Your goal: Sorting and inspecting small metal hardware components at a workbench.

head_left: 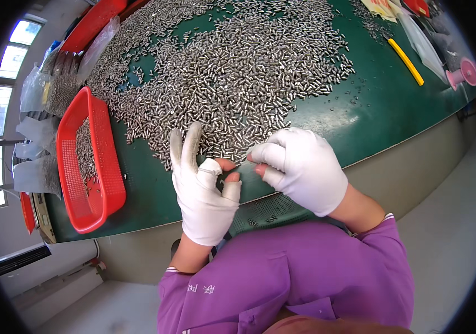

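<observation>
Dark green, smooth-topped counter (380,125), near edge bent by the lens, bright glare to the right of the metal; strewn over its middle and far side with a broad heap of small silver-grey, bullet-shaped metal pieces (238,89), thinning toward the near edge just before both hands

At left on the counter, long red perforated plastic basket (116,178), more small pieces inside; beyond, clear plastic bags (36,131) filled with grey matter, and a second red plastic container (90,25); far right, curved yellow strip (406,62) and pink plastic spool (463,74)

Room: bright windows (3,111) along the left, pale grey floor (137,303) below

Left hand (201,195), in white glove with thumb and index tips bare: two fingers stretched toward the heap, bare tips close together; right hand (313,170), gloved likewise, thumb and index bent nearly together, facing the left across a narrow gap

Hard to make out: tiny dark sliver by the left index tip, perhaps one piece; cannot tell whether clamped in either hand. Green mesh surface (290,206) under the near edge, mostly hidden by purple shirt (332,267); heap cut off at top, rim lost to black
</observation>
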Available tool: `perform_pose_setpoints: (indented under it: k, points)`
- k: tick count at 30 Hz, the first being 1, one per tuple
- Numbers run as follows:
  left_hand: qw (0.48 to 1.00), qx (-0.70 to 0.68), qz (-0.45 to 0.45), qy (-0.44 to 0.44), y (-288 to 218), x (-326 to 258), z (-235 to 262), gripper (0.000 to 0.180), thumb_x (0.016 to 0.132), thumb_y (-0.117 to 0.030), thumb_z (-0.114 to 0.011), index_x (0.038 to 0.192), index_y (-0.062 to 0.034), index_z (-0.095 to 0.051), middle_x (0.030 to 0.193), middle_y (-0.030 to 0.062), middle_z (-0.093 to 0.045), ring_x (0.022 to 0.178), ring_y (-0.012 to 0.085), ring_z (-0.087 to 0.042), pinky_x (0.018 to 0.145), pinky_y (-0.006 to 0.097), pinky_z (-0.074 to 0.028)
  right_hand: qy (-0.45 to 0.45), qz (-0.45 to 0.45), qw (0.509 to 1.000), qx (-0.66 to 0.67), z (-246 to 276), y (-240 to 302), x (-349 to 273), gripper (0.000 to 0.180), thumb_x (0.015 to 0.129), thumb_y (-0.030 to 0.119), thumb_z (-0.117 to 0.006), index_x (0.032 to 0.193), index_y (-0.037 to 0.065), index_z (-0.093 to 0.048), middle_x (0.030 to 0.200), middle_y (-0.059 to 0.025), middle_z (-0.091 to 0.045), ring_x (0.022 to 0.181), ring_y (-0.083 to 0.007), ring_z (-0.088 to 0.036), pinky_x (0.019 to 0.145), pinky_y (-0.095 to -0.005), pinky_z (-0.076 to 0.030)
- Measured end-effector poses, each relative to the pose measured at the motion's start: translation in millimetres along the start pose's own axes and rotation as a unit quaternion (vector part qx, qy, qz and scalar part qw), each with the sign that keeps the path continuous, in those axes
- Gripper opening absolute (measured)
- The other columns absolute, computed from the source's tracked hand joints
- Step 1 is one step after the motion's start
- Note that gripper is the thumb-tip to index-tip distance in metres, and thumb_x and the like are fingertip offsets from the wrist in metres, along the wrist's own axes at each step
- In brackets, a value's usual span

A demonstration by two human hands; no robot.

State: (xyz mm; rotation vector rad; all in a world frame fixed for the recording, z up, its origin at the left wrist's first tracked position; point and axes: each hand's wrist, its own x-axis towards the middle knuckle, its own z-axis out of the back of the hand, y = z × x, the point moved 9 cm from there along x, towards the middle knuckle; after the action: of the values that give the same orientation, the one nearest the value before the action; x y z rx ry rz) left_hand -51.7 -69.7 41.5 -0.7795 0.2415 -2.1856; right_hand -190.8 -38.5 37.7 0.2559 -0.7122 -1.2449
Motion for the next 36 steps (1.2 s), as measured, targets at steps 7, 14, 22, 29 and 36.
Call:
perform_pose_setpoints:
  k: [7,14,22,29,36]
  points:
    - [1.000,0.026,0.015,-0.002,-2.0,4.2,-6.7,0.028,0.069,-0.005,-0.079,0.089,-0.0107,-0.060,0.150,0.0204,-0.045,0.137,0.0574,-0.036,0.109,0.062,-0.037,-0.016,0.003,0.999,-0.042,-9.3,10.7,9.3,0.012,0.082,0.022,-0.070,0.086,0.014,-0.062,0.081,-0.0048,-0.059,0.079,-0.0264,-0.063,0.067,-0.0404,-0.053]
    - [0.999,0.000,-0.015,0.044,-7.1,5.6,-8.3,0.022,0.071,-0.005,-0.077,0.088,-0.0088,-0.064,0.149,0.0209,-0.048,0.139,0.0555,-0.036,0.110,0.062,-0.036,-0.005,-0.023,0.999,-0.035,-3.7,5.1,4.5,0.013,0.081,0.021,-0.071,0.084,0.014,-0.062,0.082,-0.0047,-0.059,0.079,-0.0258,-0.063,0.067,-0.0398,-0.052]
    - [1.000,0.006,0.014,0.025,-1.5,5.3,-9.3,0.020,0.071,-0.006,-0.076,0.087,-0.0089,-0.063,0.149,0.0224,-0.047,0.138,0.0565,-0.036,0.111,0.063,-0.035,0.012,-0.010,0.999,-0.031,-5.0,4.3,2.7,0.013,0.079,0.022,-0.073,0.086,0.015,-0.064,0.083,-0.0030,-0.058,0.082,-0.0244,-0.063,0.069,-0.0395,-0.052]
    - [0.999,0.035,0.013,0.019,-6.2,6.8,-9.5,0.019,0.071,-0.008,-0.076,0.085,-0.0088,-0.062,0.148,0.0241,-0.047,0.137,0.0579,-0.036,0.111,0.065,-0.034,-0.018,0.001,1.000,-0.014,-3.5,7.8,1.4,0.010,0.078,0.017,-0.071,0.084,0.014,-0.064,0.086,-0.0034,-0.063,0.081,-0.0263,-0.063,0.071,-0.0404,-0.053]
    - [0.999,0.030,0.007,0.021,-4.5,5.3,-9.9,0.020,0.071,-0.010,-0.077,0.084,-0.0086,-0.063,0.149,0.0238,-0.046,0.137,0.0572,-0.036,0.111,0.065,-0.033,-0.010,-0.006,1.000,0.019,-1.1,4.2,1.1,0.009,0.080,0.016,-0.070,0.087,0.014,-0.066,0.082,-0.0037,-0.064,0.080,-0.0271,-0.064,0.071,-0.0414,-0.053]
